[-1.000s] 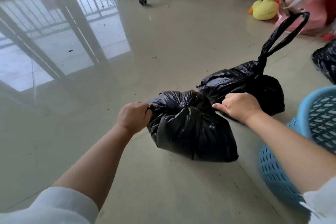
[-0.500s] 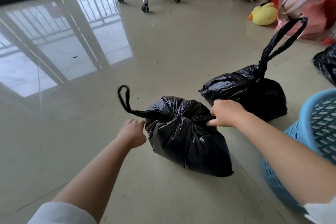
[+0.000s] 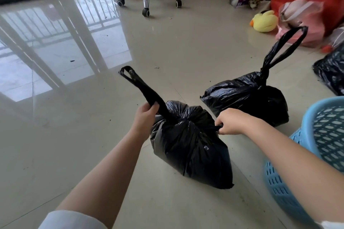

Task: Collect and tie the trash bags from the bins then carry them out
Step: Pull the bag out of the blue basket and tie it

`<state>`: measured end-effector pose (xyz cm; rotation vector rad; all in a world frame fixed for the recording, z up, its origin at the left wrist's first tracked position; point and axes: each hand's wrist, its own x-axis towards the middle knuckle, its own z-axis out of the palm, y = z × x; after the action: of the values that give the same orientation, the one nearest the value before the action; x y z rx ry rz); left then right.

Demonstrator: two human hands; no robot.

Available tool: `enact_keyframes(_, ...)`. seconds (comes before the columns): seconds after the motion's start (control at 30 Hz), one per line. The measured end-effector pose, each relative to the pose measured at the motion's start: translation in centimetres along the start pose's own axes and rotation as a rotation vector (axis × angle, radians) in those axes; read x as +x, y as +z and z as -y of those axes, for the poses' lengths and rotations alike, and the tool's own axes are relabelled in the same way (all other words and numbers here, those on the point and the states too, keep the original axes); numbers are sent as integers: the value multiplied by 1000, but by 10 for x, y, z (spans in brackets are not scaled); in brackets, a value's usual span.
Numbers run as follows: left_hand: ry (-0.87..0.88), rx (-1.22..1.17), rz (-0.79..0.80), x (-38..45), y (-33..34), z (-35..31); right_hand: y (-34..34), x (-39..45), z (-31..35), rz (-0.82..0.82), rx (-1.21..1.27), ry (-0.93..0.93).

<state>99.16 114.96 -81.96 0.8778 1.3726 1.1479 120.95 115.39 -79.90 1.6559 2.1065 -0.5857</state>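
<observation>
A: Left grip [image 3: 144, 115]: clenched around the base of the drawstring loop [image 3: 137, 83], now drawn up and out to the left; a second ago held tight against the bag's mouth with no loop showing. Right grip [image 3: 229, 121]: clenched on the opposite cord [image 3: 216, 127], pulled taut to the right.

B: Meaning for the task?

A: Mouth of the near trash bag [image 3: 189, 147] gathered shut; cinching judged nearly done, knot not yet seen.

B: Position of that bag?

A: Resting on the floor [image 3: 74, 135] directly between both grips, touching each through its cords. Second trash bag [image 3: 247, 98] just behind, already closed, handle upright, untouched. Blue basket [image 3: 316, 147] at the right. Carrying out not begun.
</observation>
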Motion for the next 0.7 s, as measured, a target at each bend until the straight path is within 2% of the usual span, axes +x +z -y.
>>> enact_keyframes(0.13,158,94,182,-5,14,-13,0,2,1,-70,101,-16)
enact_keyframes(0.23,289,266,186,-7,26,-19,0,3,1,-79,156,-62)
enact_keyframes(0.33,360,694,193,-7,31,-26,-2,7,1,-165,276,-116)
enact_keyframes(0.4,301,976,277,-8,27,-25,-6,7,1,-230,509,-79)
enact_keyframes(0.47,217,1234,347,-10,22,-18,-11,5,-4,-277,847,-4)
enact_keyframes(0.53,188,1418,363,-11,17,-11,-17,1,-12,-239,1111,76)
enact_keyframes(0.6,168,1539,333,-11,16,-4,-18,-3,-18,-140,1119,144)
enact_keyframes(0.7,82,1666,299,-12,21,6,-17,-2,-24,-170,1141,136)
